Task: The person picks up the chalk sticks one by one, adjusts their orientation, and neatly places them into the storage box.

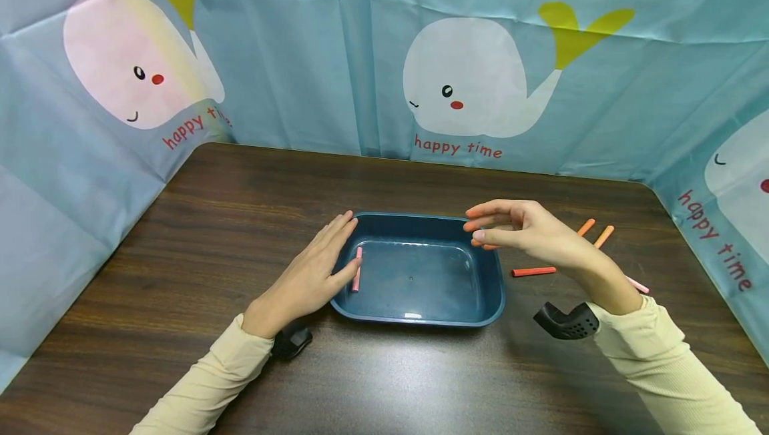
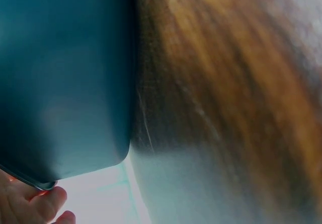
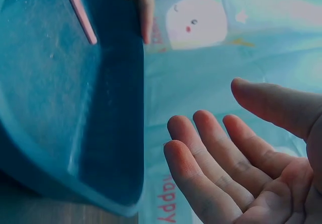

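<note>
clearly, the slim red stick (image 1: 533, 271) lies just right of the dark blue, rectangular plastic tub (image 1: 420, 298), its long axis pointing sideways at the tub's right wall. nearer to it is the right hand (image 1: 525, 225), empty, fingers loosely bent, fingertips above the tub's right rim. the left hand (image 1: 312, 268) rests on the tub's left rim, fingers straight. inside, a slim pink stick (image 1: 356, 280) runs along the tub's left wall, partly under the left thumb.
</note>
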Demonstrator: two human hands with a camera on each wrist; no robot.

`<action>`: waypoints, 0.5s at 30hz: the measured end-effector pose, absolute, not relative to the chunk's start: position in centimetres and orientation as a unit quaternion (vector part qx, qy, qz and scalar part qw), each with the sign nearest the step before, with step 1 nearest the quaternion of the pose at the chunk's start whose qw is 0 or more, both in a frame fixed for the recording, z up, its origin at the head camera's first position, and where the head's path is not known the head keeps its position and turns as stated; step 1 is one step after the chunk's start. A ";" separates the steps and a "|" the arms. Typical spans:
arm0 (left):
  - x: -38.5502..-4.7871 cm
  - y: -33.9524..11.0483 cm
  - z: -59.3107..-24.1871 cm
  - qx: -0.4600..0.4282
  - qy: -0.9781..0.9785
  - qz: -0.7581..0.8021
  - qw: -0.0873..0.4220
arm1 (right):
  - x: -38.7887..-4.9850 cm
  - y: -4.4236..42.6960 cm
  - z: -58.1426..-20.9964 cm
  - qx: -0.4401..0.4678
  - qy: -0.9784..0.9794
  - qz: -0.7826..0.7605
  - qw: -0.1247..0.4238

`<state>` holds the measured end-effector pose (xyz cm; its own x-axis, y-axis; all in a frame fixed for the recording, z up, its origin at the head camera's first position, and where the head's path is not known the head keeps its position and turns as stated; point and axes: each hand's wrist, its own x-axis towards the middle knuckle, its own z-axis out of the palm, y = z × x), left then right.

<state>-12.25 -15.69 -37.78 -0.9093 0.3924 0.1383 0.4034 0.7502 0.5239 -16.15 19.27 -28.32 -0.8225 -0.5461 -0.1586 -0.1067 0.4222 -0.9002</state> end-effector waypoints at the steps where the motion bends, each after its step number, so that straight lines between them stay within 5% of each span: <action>1: -12.2 -15.7 -37.8 -0.213 -0.936 -0.282 0.011 | -16.1 19.5 -28.3 -0.198 0.816 -0.497 0.217; 15: -12.3 -15.6 -37.8 -0.214 -0.936 -0.280 0.011 | -15.0 23.3 -28.4 -0.174 0.840 -0.478 0.188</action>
